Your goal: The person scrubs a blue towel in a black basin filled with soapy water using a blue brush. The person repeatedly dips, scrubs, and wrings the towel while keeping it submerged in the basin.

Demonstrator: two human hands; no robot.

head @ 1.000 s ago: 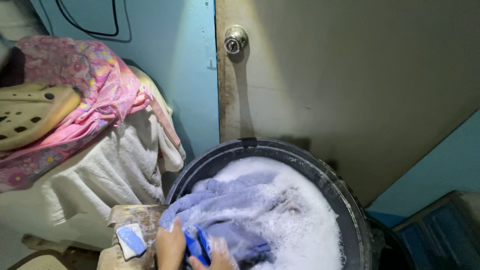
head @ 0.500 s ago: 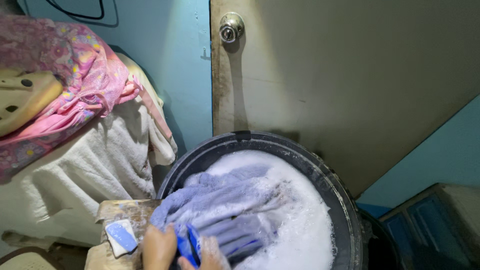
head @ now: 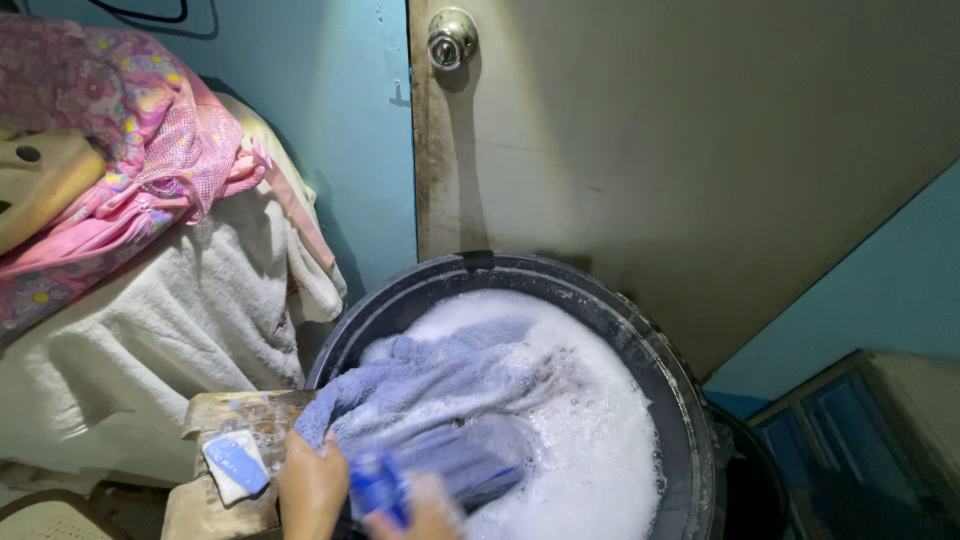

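**Scrubbing a wet blue cloth at a soapy basin**

At the bottom edge of the view, the left hand (head: pixel 312 487) presses down on a fold of the pale blue cloth (head: pixel 440 400), fingers curled over it in a loose grip. Just beside it, the right hand (head: pixel 425 512) is blurred and partly cut off; it is closed around a bright blue scrubbing brush (head: pixel 378 487) of hard plastic, which lies against the cloth between the two hands.

The cloth is thick and soaked, bunched into soft ridges. It spreads away from the hands into the round dark basin (head: pixel 660 350), whose rim is smooth and matte. Beyond the cloth and to the right of the hands, white foam (head: pixel 590 440) fills the basin, fine and frothy.

Just left of the left hand lies a rough, worn wooden board (head: pixel 215 500), wet on top, its end touching the basin's rim. On it rests a rectangular blue bar of soap (head: pixel 237 465), glossy with white lather at its edges.

Further left of the hands hangs a white towel (head: pixel 150 350) with a nubbly terry weave, and above it a heap of pink flowered fabric (head: pixel 130 150) with a mesh patch. Well beyond the basin stands a scuffed beige door (head: pixel 700 150) with a round shiny metal knob (head: pixel 451 37), next to a smooth teal wall (head: pixel 340 130).
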